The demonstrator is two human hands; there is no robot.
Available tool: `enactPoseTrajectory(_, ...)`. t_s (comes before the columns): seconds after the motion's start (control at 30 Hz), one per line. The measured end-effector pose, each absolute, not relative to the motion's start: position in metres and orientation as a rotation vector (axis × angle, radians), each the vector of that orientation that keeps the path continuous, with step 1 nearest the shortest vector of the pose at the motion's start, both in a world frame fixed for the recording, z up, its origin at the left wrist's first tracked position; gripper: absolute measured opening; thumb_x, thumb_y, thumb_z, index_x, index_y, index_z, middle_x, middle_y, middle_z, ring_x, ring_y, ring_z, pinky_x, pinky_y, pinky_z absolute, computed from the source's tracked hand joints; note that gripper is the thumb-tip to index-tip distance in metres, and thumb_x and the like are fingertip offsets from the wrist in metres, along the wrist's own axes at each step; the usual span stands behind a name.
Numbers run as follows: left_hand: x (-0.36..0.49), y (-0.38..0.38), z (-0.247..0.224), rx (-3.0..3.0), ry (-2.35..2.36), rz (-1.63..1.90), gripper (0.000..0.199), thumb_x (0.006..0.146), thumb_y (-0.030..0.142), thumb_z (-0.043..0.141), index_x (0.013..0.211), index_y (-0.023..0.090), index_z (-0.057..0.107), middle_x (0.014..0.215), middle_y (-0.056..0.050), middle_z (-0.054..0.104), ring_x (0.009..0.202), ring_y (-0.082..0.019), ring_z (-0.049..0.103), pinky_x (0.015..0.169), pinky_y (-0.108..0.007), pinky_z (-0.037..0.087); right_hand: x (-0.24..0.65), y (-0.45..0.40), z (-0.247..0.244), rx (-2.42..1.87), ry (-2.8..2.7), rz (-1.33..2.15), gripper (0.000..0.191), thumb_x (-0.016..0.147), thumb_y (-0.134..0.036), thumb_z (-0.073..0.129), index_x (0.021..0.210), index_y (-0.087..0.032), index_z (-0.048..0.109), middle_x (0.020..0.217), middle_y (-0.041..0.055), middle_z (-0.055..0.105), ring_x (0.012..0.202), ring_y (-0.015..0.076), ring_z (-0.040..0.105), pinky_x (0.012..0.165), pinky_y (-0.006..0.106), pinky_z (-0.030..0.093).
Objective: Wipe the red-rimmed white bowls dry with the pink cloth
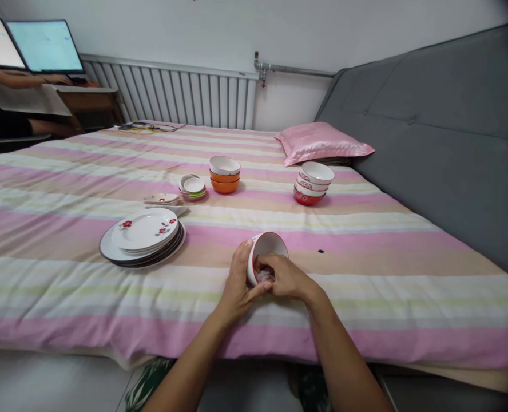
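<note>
A white bowl (274, 242) with a red rim is tilted on its side just above the striped bedspread, its mouth turned toward my right. My left hand (235, 280) grips it from the left, thumb along the near rim. Inside the bowl are the curled fingers of my right hand (284, 276), by a pale, crumpled-looking bit that I cannot make out clearly. To the left lies a stack of plates (145, 229), the top one white with red flowers. Farther off stand a stack of white and orange bowls (225, 174) and a stack of white and red bowls (314, 182).
Small dishes (193, 186) and shallow flowered dishes (162, 198) sit behind the plates. A small black piece (321, 251) lies on the bed (387, 309). Farther back are a pink pillow (322, 142), cables (146, 126) and a person's arm (18, 79) at a desk.
</note>
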State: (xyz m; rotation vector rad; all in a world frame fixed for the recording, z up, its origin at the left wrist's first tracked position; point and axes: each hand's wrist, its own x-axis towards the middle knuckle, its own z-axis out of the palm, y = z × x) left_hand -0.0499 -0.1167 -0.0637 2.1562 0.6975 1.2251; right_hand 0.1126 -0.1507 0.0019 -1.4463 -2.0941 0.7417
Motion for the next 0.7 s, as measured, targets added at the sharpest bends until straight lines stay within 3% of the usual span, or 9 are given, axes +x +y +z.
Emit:
enactPoseTrajectory(0.2,-0.05,-0.117,-0.062,2.116,0.702,1.248,0.082,0.085,0.054,0.058,0.151,0.032,0.015,0.152,-0.014,0.029,0.143,-0.034,0.026,0.115,-0.057,0.025,0.125,-0.157,0.013,-1.671,-2.05,0.345,0.019,0.064,-0.011,0.055,0.08,-0.021,0.057,0.076,0.0004,0.059,0.071,0.0164,0.05,0.062,0.025,0.034)
enactPoseTrajectory(0.37,-0.049,-0.117,-0.062,2.129,0.717,1.243,0.081,0.085,0.054,0.057,0.151,0.031,0.015,0.153,-0.014,0.028,0.143,-0.034,0.026,0.115,-0.056,0.025,0.127,-0.15,0.008,-1.624,-1.864,0.011,0.028,0.068,-0.003,0.049,0.088,-0.019,0.061,0.091,0.0058,0.065,0.091,0.0218,0.053,0.082,0.031,0.041)
enactPoseTrajectory(0.5,-0.048,-0.117,-0.062,2.122,0.702,1.267,0.08,0.086,0.054,0.056,0.15,0.03,0.015,0.152,-0.014,0.029,0.142,-0.034,0.027,0.115,-0.056,0.025,0.119,-0.144,-0.002,-1.574,-1.9,0.044,0.034,0.079,-0.006,0.048,0.106,-0.018,0.064,0.11,0.007,0.068,0.106,0.0235,0.052,0.093,0.033,0.042)
enactPoseTrajectory(0.7,-0.049,-0.116,-0.062,2.107,0.733,1.223,0.079,0.087,0.051,0.057,0.15,0.029,0.015,0.152,-0.015,0.028,0.143,-0.034,0.025,0.115,-0.056,0.024,0.111,-0.145,-0.007,-1.674,-1.974,0.226,0.036,0.082,-0.011,0.054,0.116,-0.018,0.064,0.117,0.0069,0.068,0.111,0.0234,0.054,0.097,0.033,0.041)
